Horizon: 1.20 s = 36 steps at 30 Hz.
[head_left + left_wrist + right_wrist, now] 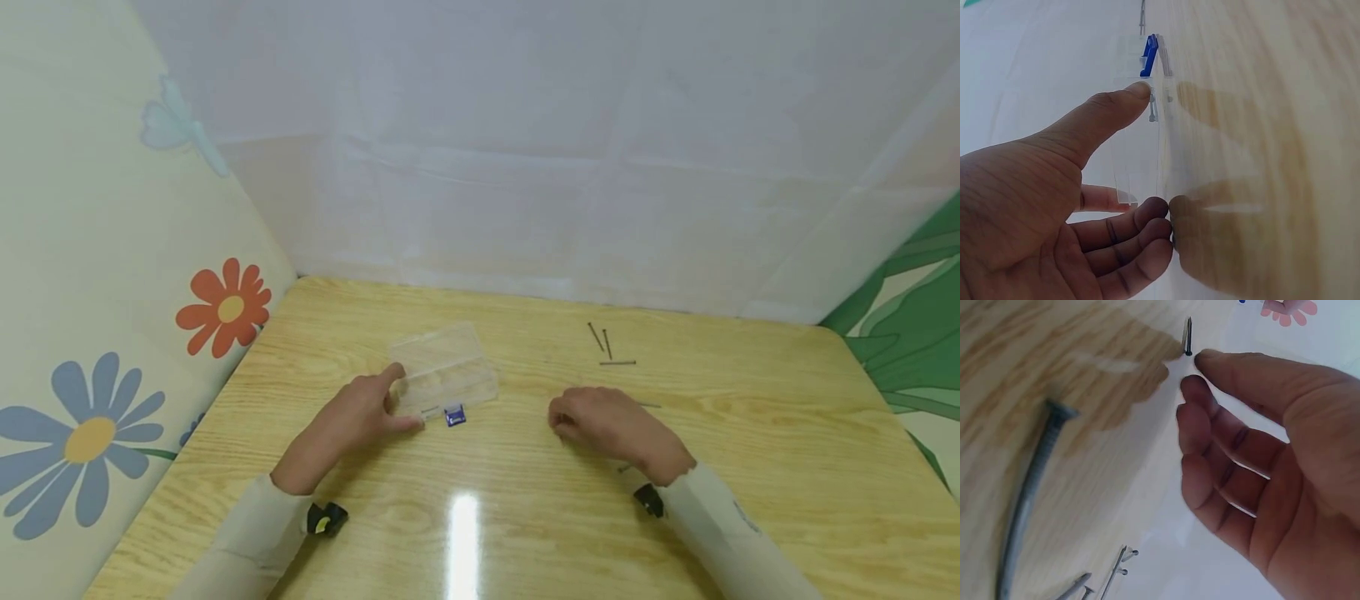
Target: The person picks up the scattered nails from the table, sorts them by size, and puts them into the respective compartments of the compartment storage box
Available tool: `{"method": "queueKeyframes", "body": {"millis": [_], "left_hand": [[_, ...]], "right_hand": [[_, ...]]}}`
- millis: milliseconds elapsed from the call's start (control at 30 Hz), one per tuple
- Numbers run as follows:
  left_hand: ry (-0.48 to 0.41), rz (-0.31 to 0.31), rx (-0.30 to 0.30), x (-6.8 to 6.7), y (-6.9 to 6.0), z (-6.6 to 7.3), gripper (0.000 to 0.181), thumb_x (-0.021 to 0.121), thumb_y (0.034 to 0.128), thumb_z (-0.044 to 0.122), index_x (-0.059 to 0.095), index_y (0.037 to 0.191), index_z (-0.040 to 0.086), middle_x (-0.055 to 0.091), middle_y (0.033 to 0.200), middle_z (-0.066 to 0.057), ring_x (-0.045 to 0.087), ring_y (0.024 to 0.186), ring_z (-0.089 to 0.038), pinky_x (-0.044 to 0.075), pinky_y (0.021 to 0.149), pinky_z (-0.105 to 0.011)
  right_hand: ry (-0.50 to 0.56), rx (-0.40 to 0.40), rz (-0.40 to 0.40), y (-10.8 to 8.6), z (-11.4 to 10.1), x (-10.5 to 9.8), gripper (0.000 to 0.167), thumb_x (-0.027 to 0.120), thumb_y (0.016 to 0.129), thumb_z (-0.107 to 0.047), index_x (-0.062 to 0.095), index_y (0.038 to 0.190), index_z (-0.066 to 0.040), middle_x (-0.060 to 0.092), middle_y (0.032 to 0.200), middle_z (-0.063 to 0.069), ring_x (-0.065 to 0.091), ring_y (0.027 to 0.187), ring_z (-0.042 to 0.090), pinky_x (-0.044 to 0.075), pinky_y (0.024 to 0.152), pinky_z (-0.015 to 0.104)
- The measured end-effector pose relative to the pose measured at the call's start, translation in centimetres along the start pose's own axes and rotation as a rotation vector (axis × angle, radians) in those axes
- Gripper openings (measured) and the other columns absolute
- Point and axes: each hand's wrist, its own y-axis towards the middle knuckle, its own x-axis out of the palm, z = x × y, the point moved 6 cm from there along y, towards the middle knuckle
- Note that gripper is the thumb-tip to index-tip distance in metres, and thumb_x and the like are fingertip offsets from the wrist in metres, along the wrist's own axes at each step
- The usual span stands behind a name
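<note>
My left hand (360,408) holds the left end of a clear plastic case (442,367), thumb at the near side and index finger behind it. A blue clasp (455,415) sits on the case's near edge. Close to the thumb tip, a small nail (1152,107) shows through the clear plastic. Above the table my right hand (1254,444) has its fingers bent, with a gap between thumb and index finger. Just past those fingertips stands a nail (1188,336) in the right wrist view; no contact shows. A large nail (1035,487) lies nearer that camera.
Several loose nails (607,343) lie on the wooden table (525,517) beyond my right hand. One more nail (649,405) shows beside that hand, and another (625,468) near the wrist. A white cloth (487,183) hangs behind the table; flowered cloth (90,250) borders the left.
</note>
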Motion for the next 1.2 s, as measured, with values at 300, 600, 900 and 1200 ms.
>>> {"method": "queueKeyframes", "body": {"millis": [300, 600, 900, 1200], "left_hand": [[-0.001, 0.0, -0.003, 0.01, 0.02, 0.01, 0.065, 0.09, 0.081, 0.035, 0.052, 0.121, 0.0, 0.054, 0.07, -0.002, 0.049, 0.062, -0.017, 0.041, 0.057, -0.033], [-0.009, 0.004, 0.005, 0.04, -0.04, -0.05, 0.064, 0.09, 0.0809, 0.035, 0.052, 0.119, 0.001, 0.052, 0.068, -0.001, 0.047, 0.06, -0.016, 0.039, 0.056, -0.032], [-0.012, 0.003, -0.003, 0.0, 0.03, -0.1, 0.062, 0.09, 0.0805, 0.035, 0.052, 0.117, 0.003, 0.051, 0.069, -0.002, 0.046, 0.06, -0.016, 0.038, 0.055, -0.032], [-0.015, 0.0, -0.013, 0.06, 0.1, -0.2, 0.063, 0.09, 0.0797, 0.035, 0.052, 0.117, 0.003, 0.053, 0.07, -0.002, 0.048, 0.061, -0.017, 0.04, 0.056, -0.033]], "right_hand": [[-0.023, -0.067, 0.022, -0.45, -0.29, -0.5, 0.011, 0.075, 0.094, -0.01, 0.075, 0.09, -0.021, 0.064, 0.089, -0.011, 0.059, 0.081, 0.006, 0.052, 0.071, 0.03], [-0.028, -0.009, -0.006, -0.29, 0.02, -0.18, 0.03, 0.068, 0.09, -0.001, 0.057, 0.071, -0.023, 0.048, 0.071, -0.015, 0.043, 0.064, 0.004, 0.042, 0.06, 0.027], [-0.06, 0.031, -0.007, -0.31, -0.03, -0.09, 0.032, 0.067, 0.082, 0.002, 0.051, 0.068, -0.022, 0.043, 0.066, -0.011, 0.038, 0.06, 0.007, 0.036, 0.056, 0.027], [-0.057, 0.029, -0.025, -0.11, 0.09, 0.25, 0.034, 0.067, 0.079, 0.001, 0.047, 0.064, -0.022, 0.035, 0.062, -0.011, 0.03, 0.056, 0.005, 0.029, 0.054, 0.025]]}}
